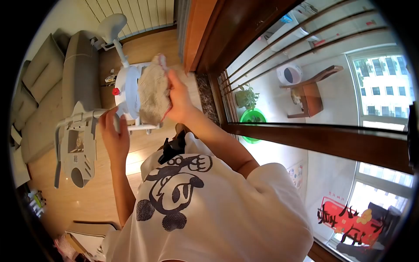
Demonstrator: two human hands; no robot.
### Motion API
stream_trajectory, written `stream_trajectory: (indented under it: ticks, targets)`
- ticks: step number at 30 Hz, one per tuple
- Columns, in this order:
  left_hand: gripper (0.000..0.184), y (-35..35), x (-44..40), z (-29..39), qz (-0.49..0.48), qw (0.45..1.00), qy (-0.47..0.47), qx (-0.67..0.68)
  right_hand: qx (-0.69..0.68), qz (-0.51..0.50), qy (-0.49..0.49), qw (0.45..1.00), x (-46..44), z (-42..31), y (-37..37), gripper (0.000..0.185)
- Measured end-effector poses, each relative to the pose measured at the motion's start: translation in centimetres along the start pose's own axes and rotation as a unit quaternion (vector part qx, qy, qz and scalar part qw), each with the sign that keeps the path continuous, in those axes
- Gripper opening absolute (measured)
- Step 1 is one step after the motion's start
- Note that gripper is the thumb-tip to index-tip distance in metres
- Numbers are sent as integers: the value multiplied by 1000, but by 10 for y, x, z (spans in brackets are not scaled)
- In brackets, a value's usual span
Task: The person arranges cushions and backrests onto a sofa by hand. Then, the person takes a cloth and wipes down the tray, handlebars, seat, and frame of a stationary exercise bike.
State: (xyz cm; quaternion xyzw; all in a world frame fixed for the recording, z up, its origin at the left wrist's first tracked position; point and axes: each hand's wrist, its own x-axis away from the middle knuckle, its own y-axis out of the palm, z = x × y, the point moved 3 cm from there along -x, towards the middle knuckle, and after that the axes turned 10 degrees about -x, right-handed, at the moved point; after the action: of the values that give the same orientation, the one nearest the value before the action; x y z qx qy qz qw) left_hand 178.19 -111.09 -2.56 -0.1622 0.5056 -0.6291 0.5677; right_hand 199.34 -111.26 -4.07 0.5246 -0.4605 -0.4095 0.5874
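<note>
right hand (178, 98): you had it closed around one side of the pale furry cloth (153, 94), fingers mostly hidden behind it.
left hand (114, 129): you held it partly open, fingers bent, beside the handlebar assembly (89, 153); whether it gripped anything, you could not tell from this view.
furry cloth: it was up at the white exercise bike (128, 94), overlapping the body; firm contact could not be made out.
done: you had the cloth in hand and at the bike, so the work seemed under way; no finished part could be told apart.
left: the seat (112, 25), red knob (115, 91) and handlebar assembly were away from the cloth, probably leaving more to cover.
</note>
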Motion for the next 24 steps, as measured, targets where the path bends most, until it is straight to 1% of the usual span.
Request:
stream_trajectory:
  ticks: [2, 3, 4, 5, 6, 7, 8, 9, 10, 11, 13, 14, 17, 18, 21, 22, 24]
  targets:
    - [33, 3, 2, -24, 39, 990, -56, -122, 96, 36, 4, 995, -36, 16, -20, 56]
    - [35, 6, 3, -38, 60, 977, -89, -186, 144, 51, 13, 988, -57, 27, -32, 57]
    - [37, 11, 4, -57, 49, 972, -142, -179, 183, 47, 54, 981, -78, 42, -40, 54]
    - [37, 15, 7, -69, 50, 972, -188, -134, 220, 38, 103, 969, -95, 59, -47, 52]
    - [37, 17, 5, -80, 57, 966, -236, -91, 333, 20, 122, 935, -108, 76, -43, 50]
    - [36, 20, 6, -94, 68, 955, -285, -49, 481, -62, 135, 864, -137, 98, -78, 42]
    - [35, 35, 22, -120, 123, 942, -311, -19, 483, -86, 169, 855, -143, 114, -75, 36]
    - [33, 33, 24, -121, 96, 947, -307, 11, 483, -110, 202, 845, -144, 126, -71, 30]
    - [32, 36, 27, -121, 127, 884, -416, 175, 563, -136, 195, 791, -151, 130, -66, 18]
    - [31, 46, 27, -117, 162, 783, -496, 338, 637, -164, 179, 731, -159, 130, -63, 15]
    - [31, 61, 33, -112, 217, 768, -519, 306, 693, -121, 133, 698, -162, 130, -70, 26]
    - [29, 66, 37, -103, 222, 734, -560, 314, 704, -145, 132, 682, -164, 130, -76, 40]
    - [22, 70, 27, -86, 224, 753, -573, 235, 750, -174, 91, 631, -169, 125, -76, 49]
    - [21, 70, 22, -85, 226, 779, -549, 200, 745, -190, 116, 629, -171, 121, -76, 58]
    - [25, 72, 3, -78, 213, 769, -575, 179, 734, -234, 93, 631, -178, 116, -79, 61]
    - [25, 71, -5, -75, 232, 765, -572, 183, 734, -229, 134, 625, -180, 111, -78, 59]
    - [23, 74, 1, -82, 254, 751, -573, 206, 724, -243, 164, 624, -189, 106, -80, 53]
